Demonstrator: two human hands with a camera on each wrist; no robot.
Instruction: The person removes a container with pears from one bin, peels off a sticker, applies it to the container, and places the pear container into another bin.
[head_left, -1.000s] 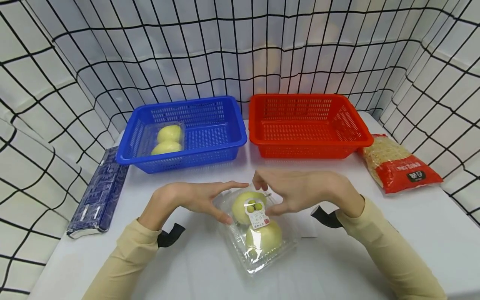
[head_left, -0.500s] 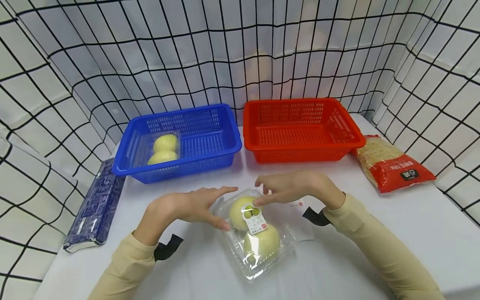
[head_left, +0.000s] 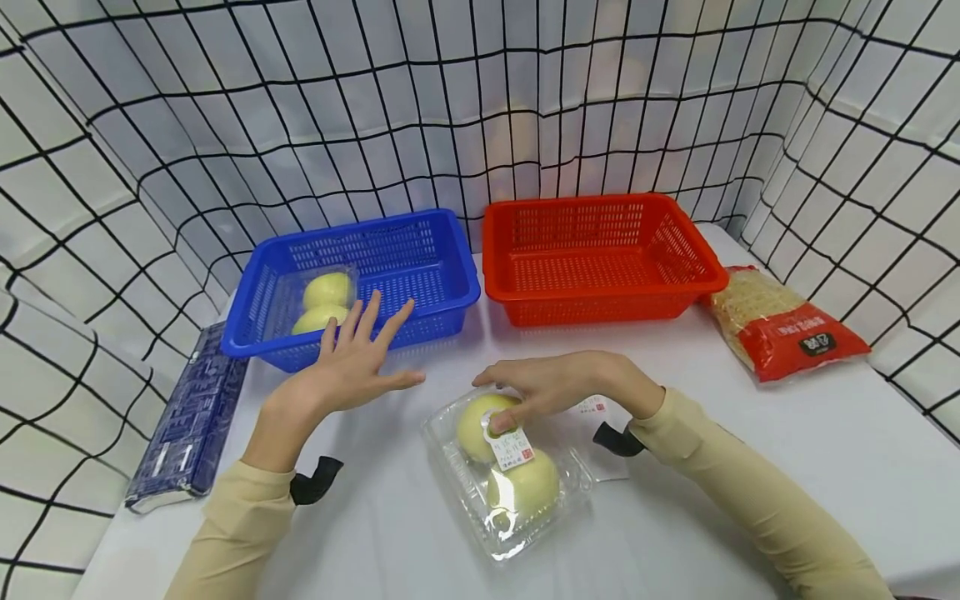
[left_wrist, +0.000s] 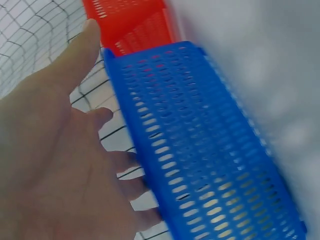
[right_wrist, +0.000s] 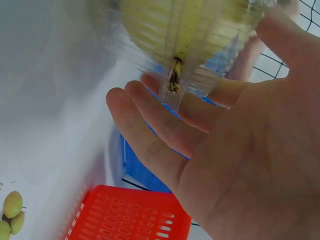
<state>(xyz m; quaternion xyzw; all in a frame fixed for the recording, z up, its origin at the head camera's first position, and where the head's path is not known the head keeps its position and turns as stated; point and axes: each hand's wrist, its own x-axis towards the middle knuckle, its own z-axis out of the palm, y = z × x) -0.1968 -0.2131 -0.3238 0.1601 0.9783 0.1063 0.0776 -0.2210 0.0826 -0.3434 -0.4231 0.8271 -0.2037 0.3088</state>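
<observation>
A clear plastic box with two round, pale yellow-green fruits lies on the table, a printed label on its lid. My right hand reaches over its back corner, thumb over the label. In the right wrist view, the fingers extend fairly straight past the box's corner, where a dark fruit stem shows. My left hand is spread and holds nothing. It is nearest the front of the blue basket, which contains another box of similar fruits.
A red basket stands right of the blue one. Beyond it lies a red-and-clear bag. A dark blue patterned packet lies far left. A white printed sheet lies beside the box. Black netting surrounds the table.
My left hand has left the box and moved left and forward to the blue basket, its fingers spreading. My right hand has moved left over the box, its thumb now across the label.
</observation>
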